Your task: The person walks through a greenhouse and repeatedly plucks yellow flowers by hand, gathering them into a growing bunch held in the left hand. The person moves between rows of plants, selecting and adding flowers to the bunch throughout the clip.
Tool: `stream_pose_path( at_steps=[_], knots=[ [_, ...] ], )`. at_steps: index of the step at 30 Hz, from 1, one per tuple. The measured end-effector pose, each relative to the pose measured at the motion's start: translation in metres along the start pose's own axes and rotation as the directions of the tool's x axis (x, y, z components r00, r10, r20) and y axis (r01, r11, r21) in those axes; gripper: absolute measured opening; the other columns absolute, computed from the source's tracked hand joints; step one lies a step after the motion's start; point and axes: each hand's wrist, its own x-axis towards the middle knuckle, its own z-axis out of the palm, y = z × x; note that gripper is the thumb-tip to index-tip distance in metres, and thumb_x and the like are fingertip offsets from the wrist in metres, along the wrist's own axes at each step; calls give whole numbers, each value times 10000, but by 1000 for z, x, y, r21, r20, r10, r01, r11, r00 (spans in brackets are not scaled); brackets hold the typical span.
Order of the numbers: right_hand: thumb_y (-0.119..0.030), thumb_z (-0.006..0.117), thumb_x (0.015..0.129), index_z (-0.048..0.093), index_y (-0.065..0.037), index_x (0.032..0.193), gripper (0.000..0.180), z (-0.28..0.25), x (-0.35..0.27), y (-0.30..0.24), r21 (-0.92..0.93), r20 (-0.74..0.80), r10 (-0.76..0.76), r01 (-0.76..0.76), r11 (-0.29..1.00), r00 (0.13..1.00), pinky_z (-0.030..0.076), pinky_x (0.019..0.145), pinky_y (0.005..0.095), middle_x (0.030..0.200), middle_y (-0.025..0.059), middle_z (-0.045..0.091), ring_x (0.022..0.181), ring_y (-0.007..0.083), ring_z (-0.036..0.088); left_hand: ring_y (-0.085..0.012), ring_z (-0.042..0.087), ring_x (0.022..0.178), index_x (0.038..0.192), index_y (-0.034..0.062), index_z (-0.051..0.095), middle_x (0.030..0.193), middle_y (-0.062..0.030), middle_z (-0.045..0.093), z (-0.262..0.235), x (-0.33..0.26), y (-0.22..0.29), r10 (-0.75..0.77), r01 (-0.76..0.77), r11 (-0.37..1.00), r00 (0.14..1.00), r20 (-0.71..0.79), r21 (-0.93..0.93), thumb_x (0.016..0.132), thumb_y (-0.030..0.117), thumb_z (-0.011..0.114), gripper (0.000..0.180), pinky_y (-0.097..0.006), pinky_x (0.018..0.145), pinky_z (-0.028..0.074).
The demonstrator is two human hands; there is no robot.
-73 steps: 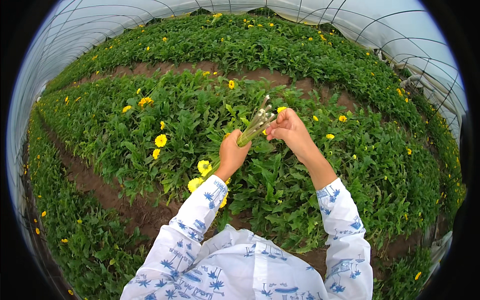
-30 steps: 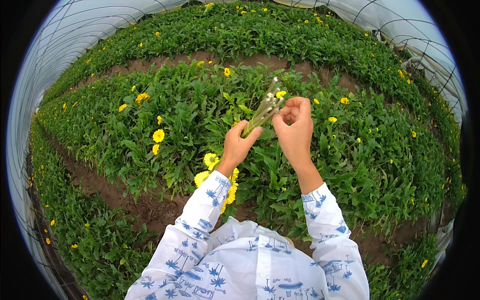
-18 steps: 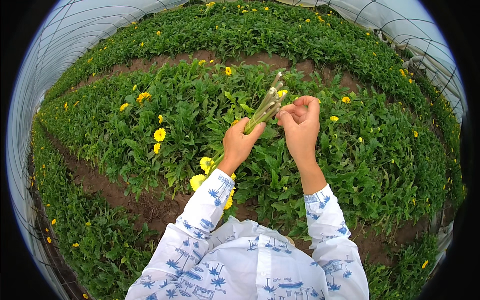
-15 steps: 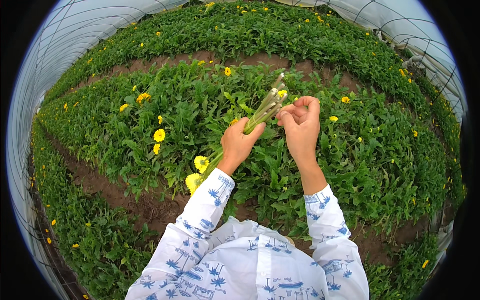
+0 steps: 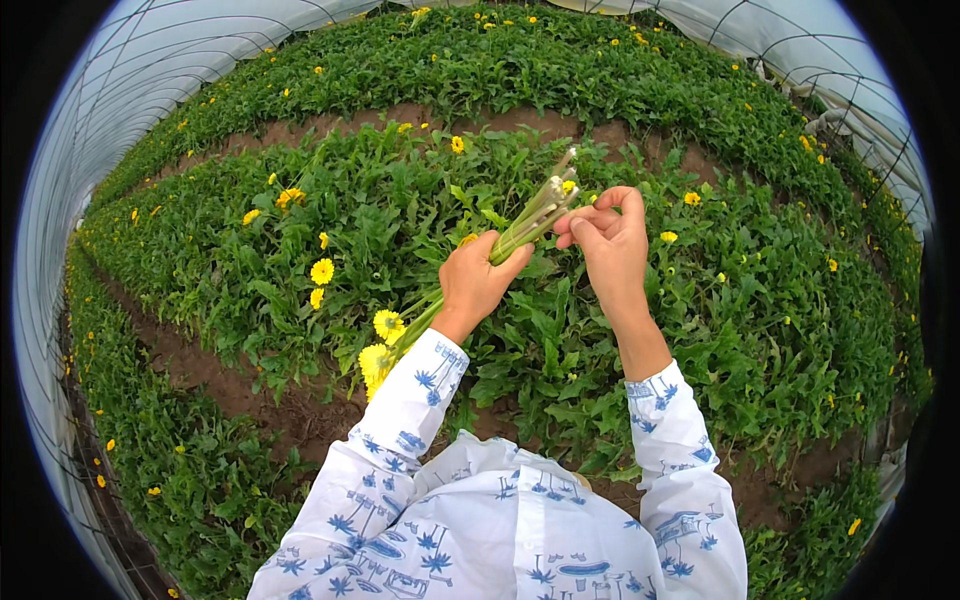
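Note:
My left hand is wrapped round the stems of a bunch of yellow gerberas. The pale cut ends point up and to the right, away from me. Below that wrist the yellow flower heads hang down to the left, partly behind my sleeve. Close by the right side of the stem ends is my right hand. Its fingers are curled in, with thumb and fingertips drawn together; whether they touch the stems, or hold anything small, I cannot make out.
Leafy green plants with scattered yellow blooms fill the bed under my hands. Strips of brown soil run between the beds. Overhead and along the sides arches a plastic-covered tunnel frame.
The flower heads have swung slightly left and outward, and the stem ends have shifted a little right. My right forearm has moved slightly right, its fingers still near the stems.

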Motion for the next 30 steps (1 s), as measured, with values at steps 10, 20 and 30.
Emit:
stream_pose_path(
  at_steps=[10,20,30],
  knots=[
    [36,586,782,420,-46,943,245,12,-27,10,-643,227,-387,436,630,894,489,654,340,812,99,620,763,257,655,-295,596,608,753,82,619,660,-105,611,6,10,6,74,-73,997,997,-26,29,782,466,658,387,-394,531,431],
    [63,577,729,450,-52,963,290,13,-52,38,-608,275,-387,471,639,880,442,781,407,956,118,583,900,320,586,-191,571,616,825,53,622,695,-74,619,22,18,-6,-8,23,959,999,52,-283,810,255,665,208,-320,571,443],
    [-183,533,933,598,-15,1077,230,1,-107,63,136,213,477,-509,850,853,495,792,282,1050,74,654,989,149,612,-69,474,568,750,85,505,645,19,511,-22,3,-22,-103,23,589,994,-47,-808,861,83,625,164,-236,546,392]
  ],
)
